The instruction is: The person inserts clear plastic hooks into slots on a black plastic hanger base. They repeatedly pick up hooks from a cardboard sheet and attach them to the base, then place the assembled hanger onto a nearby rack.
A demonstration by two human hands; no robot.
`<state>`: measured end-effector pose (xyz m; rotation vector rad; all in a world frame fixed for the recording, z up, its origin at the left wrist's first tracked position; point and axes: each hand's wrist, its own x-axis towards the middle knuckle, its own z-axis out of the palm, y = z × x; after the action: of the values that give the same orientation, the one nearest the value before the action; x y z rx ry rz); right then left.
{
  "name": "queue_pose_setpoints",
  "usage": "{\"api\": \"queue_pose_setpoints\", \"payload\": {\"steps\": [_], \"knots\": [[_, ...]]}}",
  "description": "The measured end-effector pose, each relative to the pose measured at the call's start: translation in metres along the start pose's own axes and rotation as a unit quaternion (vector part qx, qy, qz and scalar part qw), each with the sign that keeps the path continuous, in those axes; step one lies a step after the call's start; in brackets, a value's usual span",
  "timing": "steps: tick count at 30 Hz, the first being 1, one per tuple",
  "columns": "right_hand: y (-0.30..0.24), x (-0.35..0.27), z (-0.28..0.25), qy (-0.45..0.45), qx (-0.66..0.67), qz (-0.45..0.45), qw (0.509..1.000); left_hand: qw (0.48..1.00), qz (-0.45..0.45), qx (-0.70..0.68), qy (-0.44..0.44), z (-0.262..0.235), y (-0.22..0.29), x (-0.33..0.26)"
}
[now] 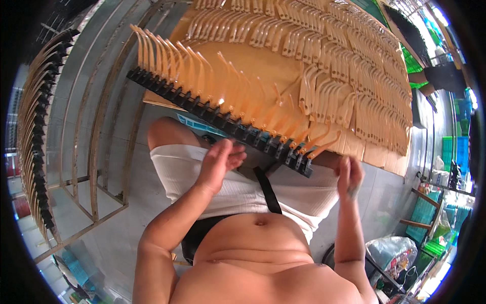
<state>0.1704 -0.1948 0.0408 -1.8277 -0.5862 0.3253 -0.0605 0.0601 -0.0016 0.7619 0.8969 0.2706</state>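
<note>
While I watch from my remote seat, the black bar [177, 96] slants across the person's lap, and I take it as my landmark. Curved amber strips [164, 63] stand up from its clips along nearly the whole length, so I judge this bar mostly filled. At its right end the clips crowd together, and I cannot tell whether every one is occupied.

Just below the bar's middle I have the left hand [220, 162], fingers loosely curled and spread a little, apparently with nothing in them; I can't make out whether it touches the bar. Just beyond the bar's right end, the right hand [349, 175] has its fingers drawn close together, and blur keeps me from telling if something is pinched there.

Above and to the right of the bar, many loose strips [334, 96] lie in rows on the cardboard [374, 154]; I count those as unmounted. Well left of the bar, another strip-lined rack [38, 147] looks fully set.
</note>
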Motion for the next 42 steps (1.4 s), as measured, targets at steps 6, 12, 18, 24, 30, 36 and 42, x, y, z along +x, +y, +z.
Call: {"api": "queue_pose_setpoints", "payload": {"steps": [6, 12, 18, 24, 30, 36, 42], "knots": [[0.019, -0.047, 0.041, -0.181, 0.421, 0.277, 0.844, 0.985, 0.096, -0.108, 0.098, -0.013, 0.044, 0.02], [0.03, -0.042, 0.045, -0.187, 0.445, 0.307, 0.82, 0.987, 0.072, -0.128, 0.064, -0.017, 0.052, 0.033], [0.02, -0.063, 0.014, -0.161, 0.473, 0.273, 0.822, 0.986, 0.101, -0.126, -0.029, -0.021, 0.063, -0.001], [0.01, -0.092, -0.054, -0.108, 0.479, 0.326, 0.808, 0.981, 0.189, -0.038, 0.029, -0.028, 0.069, -0.056], [0.015, -0.125, -0.106, -0.103, 0.328, 0.306, 0.888, 0.992, 0.088, -0.006, 0.085, -0.031, 0.022, -0.076], [0.038, -0.133, -0.116, -0.123, 0.191, 0.212, 0.951, 0.988, 0.093, 0.081, 0.097, -0.03, 0.007, -0.064], [0.06, -0.119, -0.112, -0.102, 0.121, 0.163, 0.974, 0.987, 0.073, 0.094, 0.11, -0.021, 0.02, -0.066]]}}
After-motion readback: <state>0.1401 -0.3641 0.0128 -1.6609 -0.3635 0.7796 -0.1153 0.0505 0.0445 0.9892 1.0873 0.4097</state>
